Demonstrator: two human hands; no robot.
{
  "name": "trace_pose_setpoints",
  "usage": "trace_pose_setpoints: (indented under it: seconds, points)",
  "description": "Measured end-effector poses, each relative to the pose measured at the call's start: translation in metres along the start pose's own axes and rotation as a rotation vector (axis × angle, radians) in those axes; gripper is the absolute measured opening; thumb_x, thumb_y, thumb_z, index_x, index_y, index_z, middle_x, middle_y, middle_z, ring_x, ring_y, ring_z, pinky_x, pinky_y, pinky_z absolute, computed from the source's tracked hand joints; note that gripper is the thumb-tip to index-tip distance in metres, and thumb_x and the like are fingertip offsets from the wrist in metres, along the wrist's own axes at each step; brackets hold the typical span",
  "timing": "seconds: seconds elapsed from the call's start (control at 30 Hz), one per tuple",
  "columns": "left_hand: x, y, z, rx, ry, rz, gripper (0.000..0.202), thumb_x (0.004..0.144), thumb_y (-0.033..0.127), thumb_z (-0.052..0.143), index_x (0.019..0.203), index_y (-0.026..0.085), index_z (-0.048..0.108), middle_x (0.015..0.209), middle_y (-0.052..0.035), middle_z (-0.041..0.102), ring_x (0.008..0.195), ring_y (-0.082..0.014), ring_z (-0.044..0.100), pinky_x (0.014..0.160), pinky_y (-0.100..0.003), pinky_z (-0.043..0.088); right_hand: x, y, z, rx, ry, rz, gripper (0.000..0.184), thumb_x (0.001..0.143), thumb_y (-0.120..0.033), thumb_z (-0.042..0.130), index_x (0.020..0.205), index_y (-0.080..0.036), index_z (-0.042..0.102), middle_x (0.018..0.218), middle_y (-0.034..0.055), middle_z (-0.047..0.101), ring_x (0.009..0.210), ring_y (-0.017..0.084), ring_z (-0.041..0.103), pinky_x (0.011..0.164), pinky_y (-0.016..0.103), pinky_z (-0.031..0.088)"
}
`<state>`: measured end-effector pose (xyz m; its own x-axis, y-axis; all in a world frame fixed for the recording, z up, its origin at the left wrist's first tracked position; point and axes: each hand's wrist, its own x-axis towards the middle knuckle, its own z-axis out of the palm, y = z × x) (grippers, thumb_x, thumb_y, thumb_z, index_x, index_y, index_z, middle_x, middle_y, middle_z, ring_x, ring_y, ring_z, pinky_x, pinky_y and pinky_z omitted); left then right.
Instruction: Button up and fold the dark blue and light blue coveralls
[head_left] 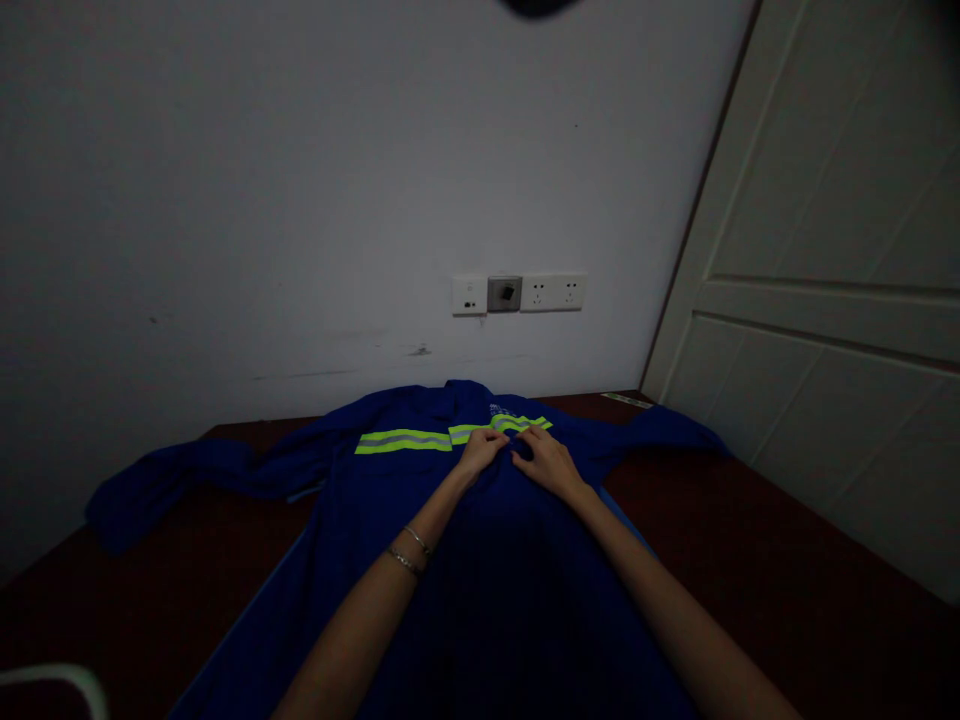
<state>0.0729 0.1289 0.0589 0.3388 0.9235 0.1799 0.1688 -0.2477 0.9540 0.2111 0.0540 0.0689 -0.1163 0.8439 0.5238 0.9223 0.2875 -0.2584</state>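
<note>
Left hand [482,453], right hand [551,464] on blue garment [409,500], apparently white lettering [496,410], illegible

Single head-worn view: looks forward and down from close above the blue garment [397,488], left hand [482,453] and right hand [550,462] below centre; faces the wall [300,200], door [825,400] oblique at right.

Garment [390,510]: blue, with white print [504,410]. Bands [403,441]: fluorescent yellow-green, grey stripe lengthwise. Table [697,510]: dark red-brown. Wall [262,200]: greyish white, dark scuffs. Sockets [553,292]: white; adjoining plate [495,302] grey. Door [847,230]: pale grey, grooved lines. Bracelets [405,561]: silver.
</note>
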Motion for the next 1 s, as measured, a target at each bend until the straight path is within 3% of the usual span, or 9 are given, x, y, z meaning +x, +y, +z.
trace_pose_setpoints:
  seconds: [0.2,0.73,1.0]
  points:
    - [-0.002,0.002,0.000,0.012,-0.002,0.012,0.014,0.066,0.020,0.055,0.063,0.011,0.065,0.063,-0.0002,0.063,0.061,-0.0115,0.052,0.062,-0.023,0.040,0.002,0.003,0.001,0.063,-0.033,0.042,0.026,0.082,-0.031,0.045,0.099,-0.018,0.059,0.100,0.0077,0.058,0.088,0.017,0.056,0.076,0.027,0.044]
    - [-0.002,0.009,0.000,0.064,-0.017,0.060,0.017,0.067,0.022,0.054,0.066,0.011,0.067,0.066,-0.0008,0.063,0.065,-0.0128,0.054,0.063,-0.023,0.040,0.005,0.004,0.001,0.018,-0.037,-0.059,0.027,0.084,-0.022,0.041,0.106,-0.017,0.056,0.100,0.0106,0.057,0.091,0.019,0.055,0.078,0.029,0.044]
    - [0.002,0.011,-0.006,0.020,-0.205,0.088,0.010,0.062,0.020,0.062,0.067,0.011,0.065,0.063,0.0001,0.062,0.061,-0.0108,0.054,0.062,-0.021,0.041,0.011,0.027,0.023,0.368,-0.019,0.030,0.022,0.081,-0.025,0.044,0.096,-0.016,0.057,0.091,0.0053,0.060,0.083,0.016,0.055,0.077,0.030,0.042]
